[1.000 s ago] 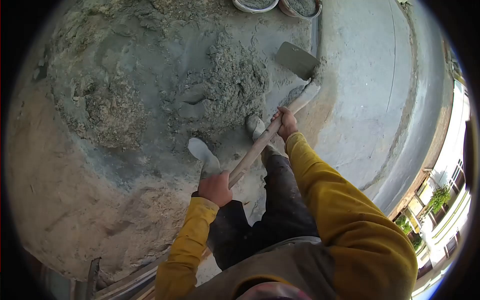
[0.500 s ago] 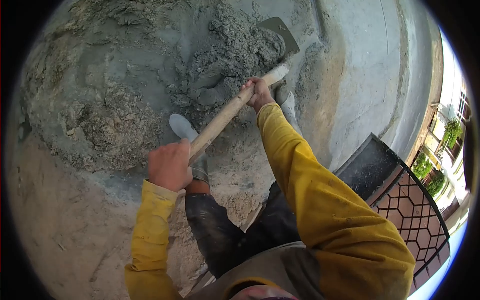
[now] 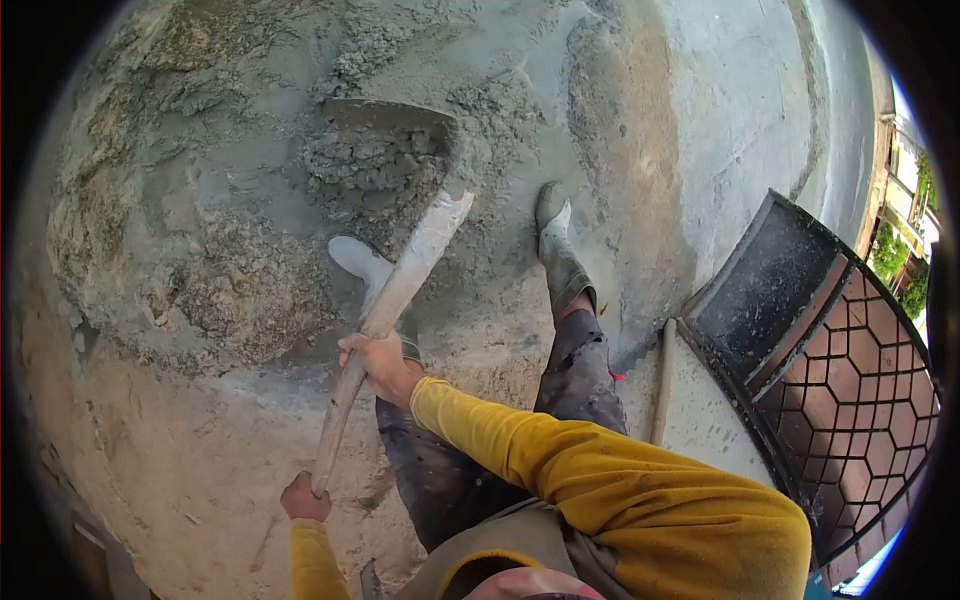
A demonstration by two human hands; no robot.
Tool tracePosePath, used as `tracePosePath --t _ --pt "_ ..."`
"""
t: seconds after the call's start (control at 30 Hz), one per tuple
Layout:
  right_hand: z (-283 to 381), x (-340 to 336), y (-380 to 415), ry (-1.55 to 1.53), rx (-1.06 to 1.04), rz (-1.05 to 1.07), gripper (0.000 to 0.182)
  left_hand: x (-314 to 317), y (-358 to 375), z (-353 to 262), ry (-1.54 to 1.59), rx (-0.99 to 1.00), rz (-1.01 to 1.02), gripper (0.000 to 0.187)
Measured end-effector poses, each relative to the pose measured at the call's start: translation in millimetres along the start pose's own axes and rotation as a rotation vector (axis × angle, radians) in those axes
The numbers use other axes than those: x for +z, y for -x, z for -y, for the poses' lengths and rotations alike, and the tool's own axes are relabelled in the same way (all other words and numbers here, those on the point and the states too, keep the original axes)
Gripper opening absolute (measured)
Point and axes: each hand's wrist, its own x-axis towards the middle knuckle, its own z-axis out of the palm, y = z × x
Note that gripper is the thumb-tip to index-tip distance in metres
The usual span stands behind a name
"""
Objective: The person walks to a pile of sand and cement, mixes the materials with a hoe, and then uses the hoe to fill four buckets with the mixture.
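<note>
A long-handled hoe [image 3: 412, 268] slants across the middle of the view, its wooden shaft pale with dried cement. The curved hoe blade [image 3: 395, 113] lies in wet grey concrete, with a clump of mix [image 3: 370, 160] against it. My right hand [image 3: 380, 362] is closed around the middle of the shaft. Lower down, my left hand [image 3: 305, 498] grips the butt end. Both hands sit left of my legs, the left one nearer my body.
My boots [image 3: 556, 225] stand in and beside the mix. A rough, drier mound [image 3: 235, 285] lies to the left. At right are a black metal frame with hexagonal grating [image 3: 845, 375] and a wooden stick [image 3: 664, 382]. Smooth grey floor [image 3: 735, 110] extends behind.
The hoe blade has moved left and nearer me through the concrete. Both hands have drawn back toward my body, the right one also shifting left, and the shaft now stands steeper in view.
</note>
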Motion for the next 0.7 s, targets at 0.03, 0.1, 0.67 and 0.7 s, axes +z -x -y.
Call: tracePosePath --t 0.03,0.1,0.67,0.7 --pt "9.5 -6.7 6.8 -0.037 -0.041 0.024 0.011 -5.4 -1.0 -9.5 -0.025 0.007 0.003 0.028" --pt "42.1 -29.2 7.3 -0.196 -0.083 0.02 0.013 -29.6 -26.7 -35.9 -0.084 0.15 -0.068 0.027" --pt "236.0 -89.2 -142.3 -0.806 -0.312 -0.333 0.006 -238.3 -272.1 -280.6 -0.607 0.857 -0.186 0.018" --pt "238.3 -69.5 -140.3 -0.76 -0.315 -0.349 0.005 -248.4 -270.1 -273.1 -0.617 0.834 -0.209 0.019"
